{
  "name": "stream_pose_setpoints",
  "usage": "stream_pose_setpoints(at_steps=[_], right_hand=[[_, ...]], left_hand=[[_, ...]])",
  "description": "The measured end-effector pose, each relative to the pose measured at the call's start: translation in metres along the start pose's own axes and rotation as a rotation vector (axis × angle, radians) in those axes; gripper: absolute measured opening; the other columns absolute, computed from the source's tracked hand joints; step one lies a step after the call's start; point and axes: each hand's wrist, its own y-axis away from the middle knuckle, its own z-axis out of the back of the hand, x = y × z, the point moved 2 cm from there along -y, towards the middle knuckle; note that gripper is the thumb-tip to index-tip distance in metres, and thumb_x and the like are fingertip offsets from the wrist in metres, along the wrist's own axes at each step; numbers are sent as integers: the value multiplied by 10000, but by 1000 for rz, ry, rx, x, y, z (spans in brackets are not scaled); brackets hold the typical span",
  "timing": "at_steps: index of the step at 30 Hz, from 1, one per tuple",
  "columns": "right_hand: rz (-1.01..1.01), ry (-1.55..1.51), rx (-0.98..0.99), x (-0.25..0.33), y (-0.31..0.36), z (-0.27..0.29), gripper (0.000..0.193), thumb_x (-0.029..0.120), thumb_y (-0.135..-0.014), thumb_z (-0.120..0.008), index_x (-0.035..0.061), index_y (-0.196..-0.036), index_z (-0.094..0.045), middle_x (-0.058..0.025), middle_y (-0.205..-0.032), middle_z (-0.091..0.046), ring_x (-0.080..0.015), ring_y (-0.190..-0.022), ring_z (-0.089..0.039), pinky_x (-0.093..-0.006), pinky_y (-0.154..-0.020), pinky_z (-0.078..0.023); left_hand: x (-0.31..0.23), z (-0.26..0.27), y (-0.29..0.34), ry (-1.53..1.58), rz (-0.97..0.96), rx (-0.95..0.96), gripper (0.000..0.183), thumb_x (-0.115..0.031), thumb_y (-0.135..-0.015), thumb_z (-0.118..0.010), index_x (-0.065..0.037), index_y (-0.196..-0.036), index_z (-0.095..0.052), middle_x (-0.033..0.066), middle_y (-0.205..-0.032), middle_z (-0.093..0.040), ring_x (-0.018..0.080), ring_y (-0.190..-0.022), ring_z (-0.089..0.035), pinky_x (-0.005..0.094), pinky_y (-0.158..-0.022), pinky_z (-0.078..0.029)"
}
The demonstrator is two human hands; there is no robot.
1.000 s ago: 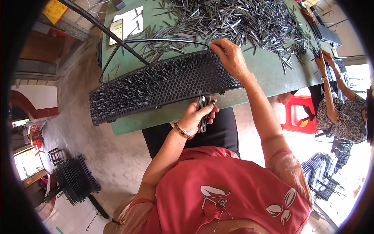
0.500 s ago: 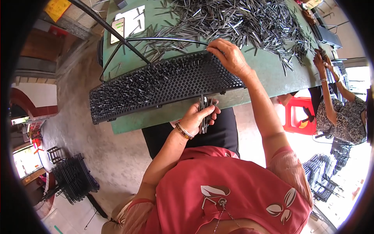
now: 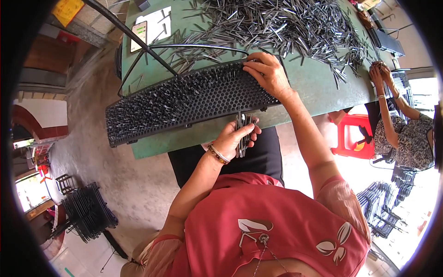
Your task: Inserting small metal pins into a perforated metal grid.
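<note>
A long black rack (image 3: 217,101) full of round holes lies slanted across the table's near edge. Dark thin strips (image 3: 147,101) stand upright in its left part and along its far side; bare holes show toward the near right. My left hand (image 3: 235,137), below the rack's near edge, is closed round a bundle of the same thin strips (image 3: 242,138). Over the rack's far right part, my right hand (image 3: 270,71) has its fingers pinched together at the holes. What is between those fingertips is too small to make out.
A large heap of loose dark strips (image 3: 286,27) covers the far side of the green table (image 3: 318,87). A phone (image 3: 139,36) lies on white paper at the far left, near a black metal frame (image 3: 147,48). Another person's hands (image 3: 380,73) work at the right, beside a red stool (image 3: 353,134).
My right hand has shifted slightly left and nearer over the rack's holes. My left hand with its bundle has stayed in place.
</note>
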Motion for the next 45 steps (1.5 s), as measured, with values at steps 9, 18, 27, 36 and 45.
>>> stream_pose_setpoints(at_steps=[9,18,27,36,45], right_hand=[[-542,-453,174,35,6,30,214,185,-863,-652,-19,-928,-659,-78,-842,-632,-164,-751,-579,-278,-676,-459],[-841,-1008,538,61,31,23,194,175,-875,-647,-16,-896,-676,-25,-854,-632,-80,-729,-551,-227,-621,-456],[-638,-386,-116,14,3,38,203,113,-876,-624,-20,-1028,-641,-53,-843,-674,-100,-760,-617,-245,-706,-495],[-303,-37,-207,-9,1,10,207,87,-823,-658,36,-1024,-656,-114,-888,-686,-214,-775,-658,-298,-731,-483],[-296,25,-197,-2,7,12,175,96,-808,-663,44,-975,-666,-98,-864,-685,-236,-788,-631,-326,-768,-450]], left_hand=[[-14,-5,3,-39,-112,6,247,-173,-927,-549,-30,-1127,-558,69,-914,-633,116,-768,-584,248,-615,-489],[-22,-21,6,-157,-94,184,249,-138,-925,-544,5,-1128,-522,90,-919,-624,101,-735,-573,229,-601,-484],[-8,-14,-17,15,-54,94,197,-150,-926,-543,-11,-1065,-562,94,-913,-646,102,-729,-571,237,-592,-480],[-5,-9,-21,4,-14,-56,146,-129,-908,-563,-23,-1005,-588,95,-921,-654,125,-759,-591,258,-633,-491],[4,-7,-15,214,47,-45,186,-85,-881,-585,-14,-1053,-586,51,-869,-614,148,-772,-615,317,-706,-551]])
